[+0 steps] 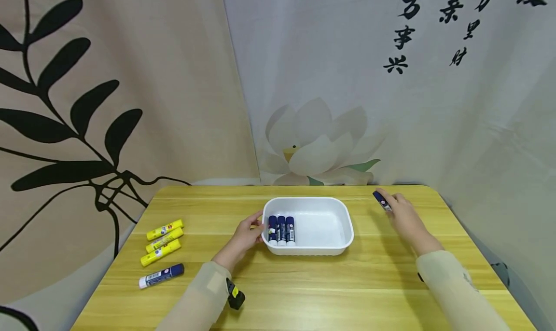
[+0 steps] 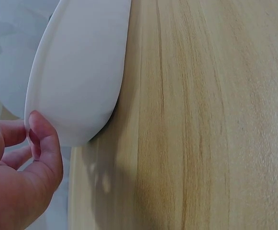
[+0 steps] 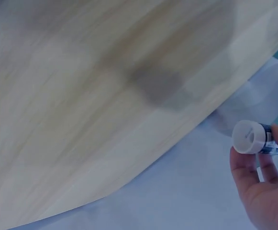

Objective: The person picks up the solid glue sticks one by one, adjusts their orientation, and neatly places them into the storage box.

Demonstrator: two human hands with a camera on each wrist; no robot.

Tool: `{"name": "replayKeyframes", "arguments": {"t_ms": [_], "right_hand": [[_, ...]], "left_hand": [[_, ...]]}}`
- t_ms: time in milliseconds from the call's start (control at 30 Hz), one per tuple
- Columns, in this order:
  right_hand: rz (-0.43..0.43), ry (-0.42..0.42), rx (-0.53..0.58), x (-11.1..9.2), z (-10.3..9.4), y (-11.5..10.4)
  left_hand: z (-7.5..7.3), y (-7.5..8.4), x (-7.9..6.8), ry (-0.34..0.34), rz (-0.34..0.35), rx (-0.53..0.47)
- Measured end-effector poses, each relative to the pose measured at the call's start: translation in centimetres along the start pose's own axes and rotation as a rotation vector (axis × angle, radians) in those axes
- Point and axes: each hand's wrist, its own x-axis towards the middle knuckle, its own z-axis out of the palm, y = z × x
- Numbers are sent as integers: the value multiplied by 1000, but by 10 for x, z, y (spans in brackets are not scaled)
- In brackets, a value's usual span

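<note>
With my right hand (image 1: 406,220) I hold a navy glue stick (image 1: 382,201) over the right back part of the table. In the right wrist view its white round end (image 3: 246,137) points away from the fingers. My left hand (image 1: 244,237) pinches the left rim of a white tray (image 1: 321,250), as the left wrist view also shows, thumb and fingers on either side of the edge (image 2: 32,91). Inside the tray, against its left side, three navy glue sticks (image 1: 281,230) lie side by side with their white ends toward me.
On the left of the wooden table (image 1: 304,292) lie three yellow glue sticks (image 1: 164,241) in a slanted row. One more navy glue stick (image 1: 161,276) lies just in front of them. A printed curtain (image 1: 195,89) hangs behind the table's back edge.
</note>
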Motion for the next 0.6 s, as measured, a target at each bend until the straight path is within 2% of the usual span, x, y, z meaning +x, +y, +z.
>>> {"name": "replayKeyframes", "arguments": {"t_ms": [200, 300, 533, 600], "right_hand": [[27, -5, 88, 3, -1, -16], [66, -32, 187, 4, -4, -27], [106, -10, 369, 5, -7, -51], [147, -28, 434, 4, -6, -58]], "left_hand": [[0, -1, 0, -1, 11, -4], [0, -2, 1, 1, 14, -7], [0, -2, 1, 1, 14, -9], [0, -2, 1, 1, 9, -12]]}}
